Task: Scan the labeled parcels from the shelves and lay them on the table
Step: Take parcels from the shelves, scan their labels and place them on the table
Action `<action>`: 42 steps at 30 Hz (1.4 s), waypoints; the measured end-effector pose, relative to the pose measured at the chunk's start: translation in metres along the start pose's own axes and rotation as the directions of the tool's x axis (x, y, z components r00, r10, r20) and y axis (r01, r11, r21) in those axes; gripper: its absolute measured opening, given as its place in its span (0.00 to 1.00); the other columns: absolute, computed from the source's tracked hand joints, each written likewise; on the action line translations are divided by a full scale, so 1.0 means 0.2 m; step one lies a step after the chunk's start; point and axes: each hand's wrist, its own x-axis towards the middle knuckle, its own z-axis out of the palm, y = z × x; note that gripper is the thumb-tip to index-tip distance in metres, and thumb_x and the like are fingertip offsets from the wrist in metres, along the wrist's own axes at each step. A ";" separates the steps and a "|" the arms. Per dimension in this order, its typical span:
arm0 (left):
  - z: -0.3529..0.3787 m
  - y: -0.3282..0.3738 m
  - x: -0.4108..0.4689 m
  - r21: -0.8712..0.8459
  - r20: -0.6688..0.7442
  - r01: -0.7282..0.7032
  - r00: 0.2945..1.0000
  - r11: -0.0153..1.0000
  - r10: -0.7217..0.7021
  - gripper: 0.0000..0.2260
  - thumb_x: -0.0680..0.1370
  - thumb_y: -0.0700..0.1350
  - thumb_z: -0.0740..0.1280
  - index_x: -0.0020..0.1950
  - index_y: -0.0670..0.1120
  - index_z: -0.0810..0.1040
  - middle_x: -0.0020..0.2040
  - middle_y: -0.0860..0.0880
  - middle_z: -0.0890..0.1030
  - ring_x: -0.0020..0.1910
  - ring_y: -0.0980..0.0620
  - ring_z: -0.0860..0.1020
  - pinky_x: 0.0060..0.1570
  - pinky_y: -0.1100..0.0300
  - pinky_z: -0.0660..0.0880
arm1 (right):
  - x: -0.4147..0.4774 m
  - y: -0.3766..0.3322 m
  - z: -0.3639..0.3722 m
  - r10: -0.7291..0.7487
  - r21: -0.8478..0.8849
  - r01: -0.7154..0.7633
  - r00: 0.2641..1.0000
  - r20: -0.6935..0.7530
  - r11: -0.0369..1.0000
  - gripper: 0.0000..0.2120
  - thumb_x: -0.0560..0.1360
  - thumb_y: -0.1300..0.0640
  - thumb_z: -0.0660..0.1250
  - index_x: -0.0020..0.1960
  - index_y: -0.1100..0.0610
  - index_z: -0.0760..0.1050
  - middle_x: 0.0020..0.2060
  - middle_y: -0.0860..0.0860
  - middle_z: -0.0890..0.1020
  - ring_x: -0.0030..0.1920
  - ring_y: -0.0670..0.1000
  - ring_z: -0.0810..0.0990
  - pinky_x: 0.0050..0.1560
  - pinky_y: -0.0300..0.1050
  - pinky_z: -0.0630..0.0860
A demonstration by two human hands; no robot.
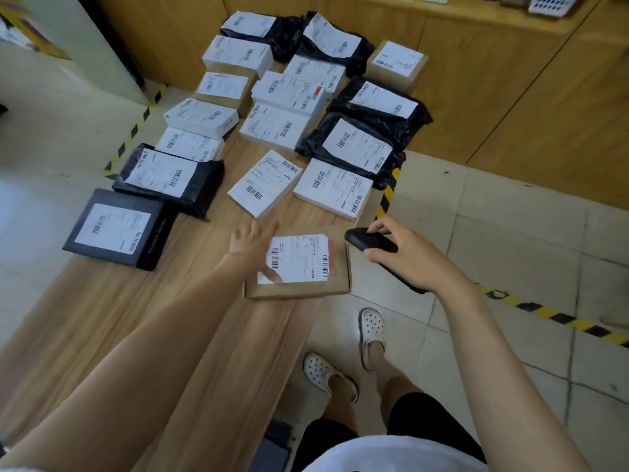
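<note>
A brown cardboard parcel (299,287) with a white barcode label lies near the right edge of the wooden table (102,318). My left hand (253,245) holds it at its left side, thumb on the label and fingers at the far edge. My right hand (405,255) grips a black handheld scanner (371,241), just right of the parcel, with its head towards the label. Several labeled parcels lie in rows farther along the table: white boxes (263,182), black poly bags (357,148) and a flat dark box (119,229).
Yellow-black hazard tape (544,310) runs across the tiled floor on the right. Wooden cabinets (510,97) stand behind the table's far end. My legs and white clogs (372,330) are beside the table's right edge.
</note>
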 end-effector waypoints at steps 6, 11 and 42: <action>0.22 -0.23 -0.13 -0.359 0.193 0.242 0.964 0.901 -0.182 0.55 0.58 0.63 0.81 0.76 0.49 0.56 0.72 0.40 0.59 0.71 0.36 0.62 0.68 0.41 0.65 | -0.02 -0.10 0.09 -0.041 0.027 0.041 0.999 0.016 0.999 0.14 0.78 0.45 0.68 0.61 0.43 0.68 0.61 0.42 0.74 0.56 0.51 0.78 0.52 0.50 0.76; 0.32 -0.36 -0.24 -0.601 0.247 0.324 0.945 0.731 -0.217 0.63 0.52 0.65 0.82 0.75 0.39 0.57 0.71 0.43 0.67 0.66 0.46 0.69 0.59 0.54 0.69 | -0.01 -0.23 0.15 -0.090 0.020 0.089 0.995 0.046 0.996 0.15 0.77 0.45 0.68 0.61 0.42 0.69 0.62 0.42 0.73 0.58 0.49 0.75 0.52 0.49 0.74; -0.06 -0.92 -0.72 -0.984 0.023 0.158 0.556 0.079 -0.831 0.30 0.79 0.69 0.52 0.64 0.47 0.73 0.57 0.49 0.77 0.59 0.45 0.75 0.59 0.50 0.70 | 0.73 -1.36 0.25 -0.521 -0.086 0.659 0.661 0.540 0.747 0.16 0.78 0.46 0.68 0.63 0.46 0.70 0.66 0.48 0.76 0.57 0.52 0.76 0.51 0.48 0.70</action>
